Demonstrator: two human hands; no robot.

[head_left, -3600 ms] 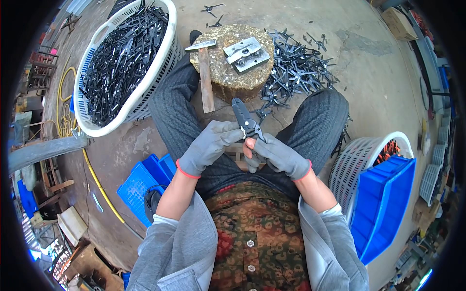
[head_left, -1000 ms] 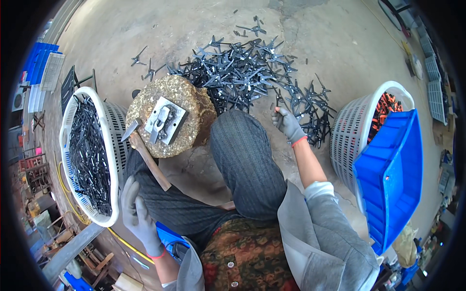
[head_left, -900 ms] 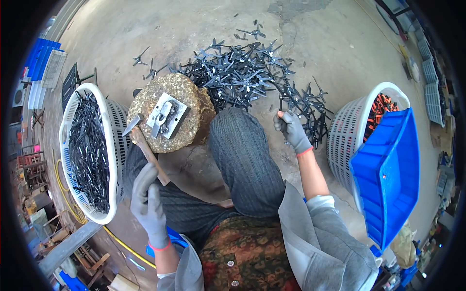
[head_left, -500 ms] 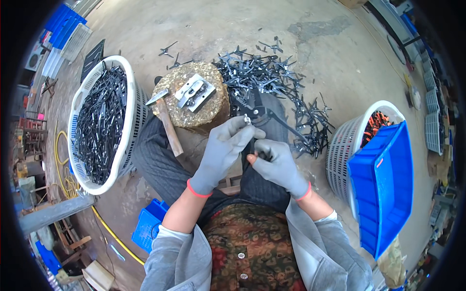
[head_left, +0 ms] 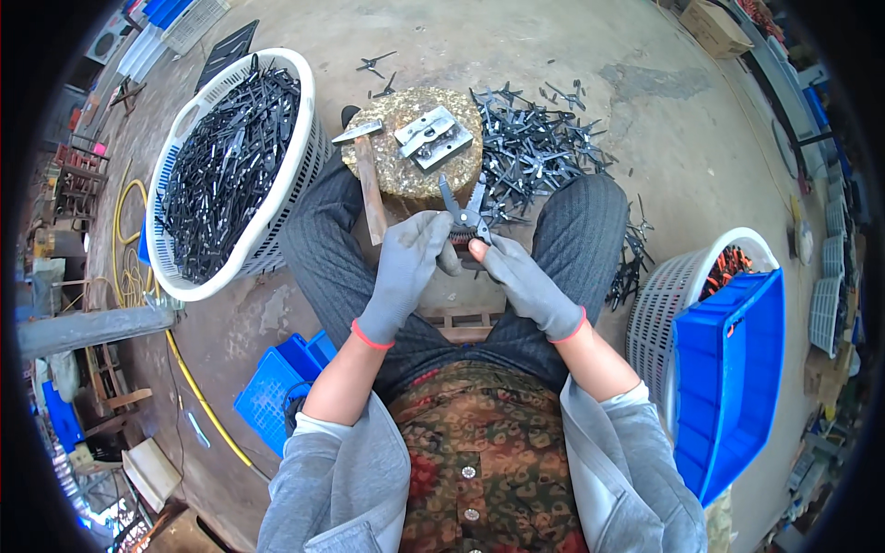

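A pair of dark wire-stripper-like pliers [head_left: 468, 218] is between my hands above my lap, jaws spread and pointing away from me. My left hand [head_left: 406, 263], in a grey glove, is closed at the left side of the pliers, by the pivot. My gloved right hand [head_left: 532, 284] grips the lower right part, its thumb tip bare and pressed near a small spring. The handles are mostly hidden by my fingers. Just beyond, a metal block fixture [head_left: 449, 147] lies on a round speckled stump [head_left: 406, 106]. A hammer [head_left: 371, 189] leans over the stump's left edge.
A white basket [head_left: 309, 101] full of dark tool parts stands left. Several loose pliers [head_left: 535, 152] are piled on the floor beyond the stump. At right, a blue bin [head_left: 728, 369] leans on a white basket [head_left: 650, 323] with orange-handled pieces. A blue crate [head_left: 267, 396] sits lower left.
My view has shifted, and the scene sits differently in it. The pliers have turned so their open jaws face up and away. Both hands remain at the tool, closer together around it.
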